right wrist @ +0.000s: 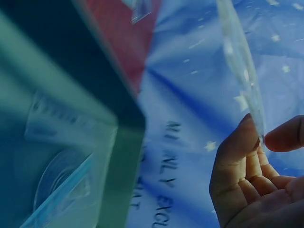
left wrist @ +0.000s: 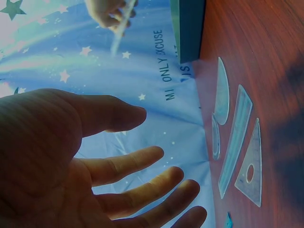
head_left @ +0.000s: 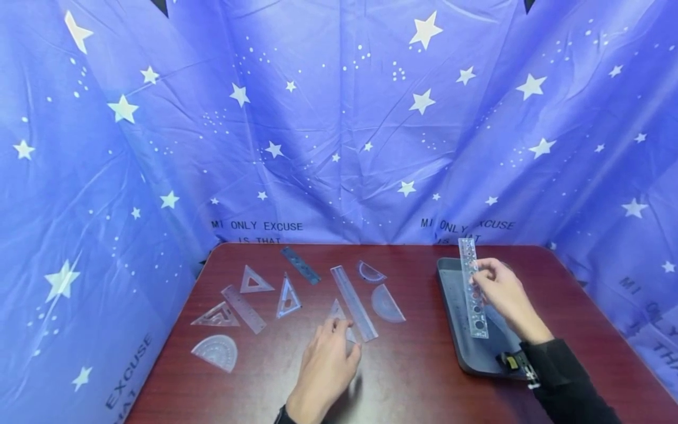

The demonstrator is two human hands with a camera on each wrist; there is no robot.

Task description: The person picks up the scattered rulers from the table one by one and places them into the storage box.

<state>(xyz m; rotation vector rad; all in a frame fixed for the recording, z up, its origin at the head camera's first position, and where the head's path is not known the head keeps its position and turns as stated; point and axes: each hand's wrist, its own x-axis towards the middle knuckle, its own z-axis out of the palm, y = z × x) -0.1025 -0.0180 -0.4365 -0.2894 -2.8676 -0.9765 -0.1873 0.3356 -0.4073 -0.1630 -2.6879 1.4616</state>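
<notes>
My right hand [head_left: 500, 291] pinches a clear stencil ruler [head_left: 479, 325] by its edge, holding it above the dark grey tray [head_left: 450, 335]. In the right wrist view, thumb and fingertips meet on that ruler [right wrist: 242, 61]. My left hand [head_left: 327, 359] hovers above the table with relaxed, spread fingers and nothing in them. Beneath it in the head view lies a clear set square [head_left: 336, 308], partly hidden by the hand; the left wrist view shows this set square [left wrist: 256, 156] apart from the fingers. A long clear ruler [head_left: 354, 303] lies just right of it.
Two protractors [head_left: 388, 304] [head_left: 371, 272] lie left of the tray. Further left are a bluish ruler [head_left: 301, 265], a short ruler [head_left: 243, 309], several set squares [head_left: 288, 299] and another protractor [head_left: 216, 352]. Inside the tray are a clear protractor [right wrist: 45, 185] and a flat clear piece [right wrist: 57, 118].
</notes>
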